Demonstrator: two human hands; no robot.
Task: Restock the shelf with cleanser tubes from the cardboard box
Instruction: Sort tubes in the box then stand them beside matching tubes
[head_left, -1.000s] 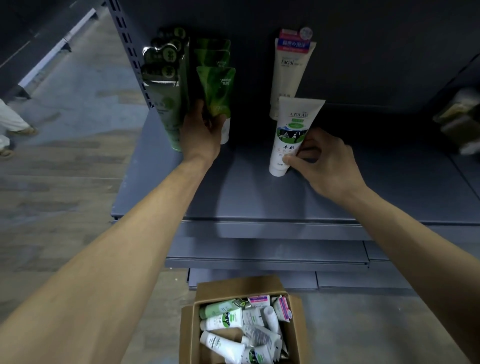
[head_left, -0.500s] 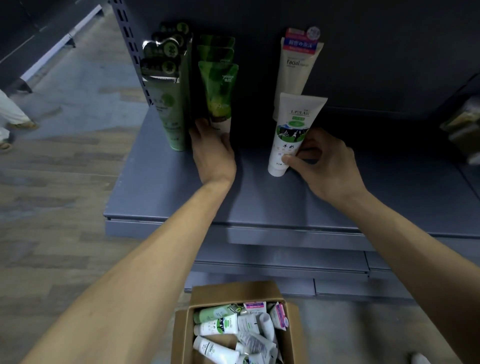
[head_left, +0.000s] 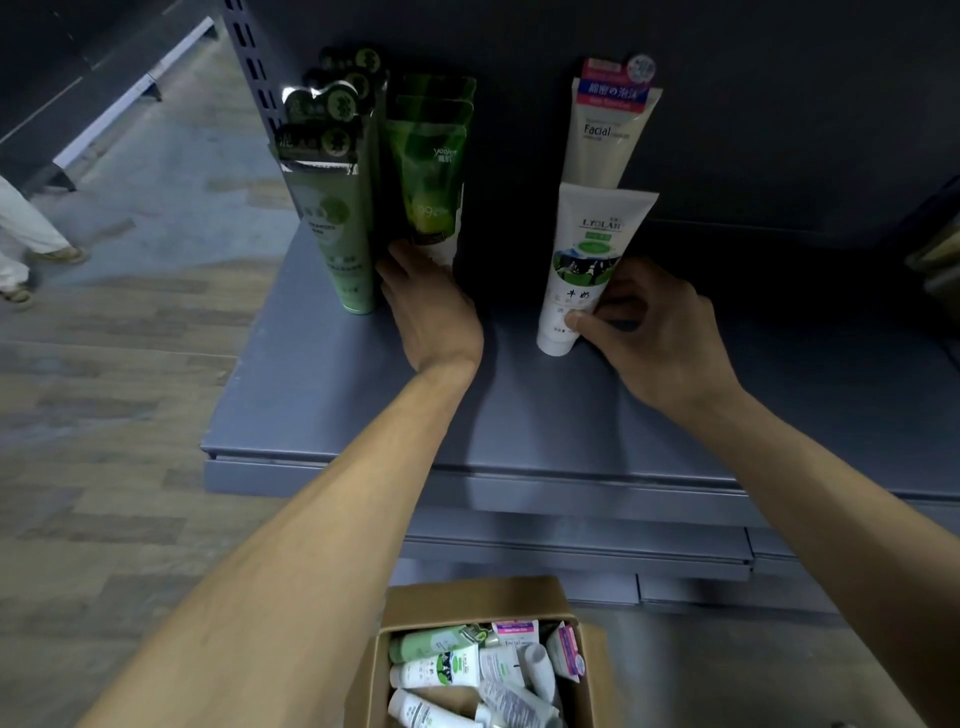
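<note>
A white LYOLAN cleanser tube stands cap-down on the grey shelf, and my right hand pinches its lower end with thumb and fingers. Behind it stands a cream Facial tube. My left hand rests at the foot of the green yoojee tubes, its fingers touching the front tube's base; whether they grip it is hidden. A row of dark green tubes stands to the left. The cardboard box on the floor holds several tubes.
The shelf's perforated upright runs up at the left. Lower shelf edges step out above the box. A person's legs are on the wooden floor at far left. Blurred packages sit at the right edge.
My left hand slid down from the middle of the green tubes to their base on the shelf. My right hand keeps its hold on the white tube.
</note>
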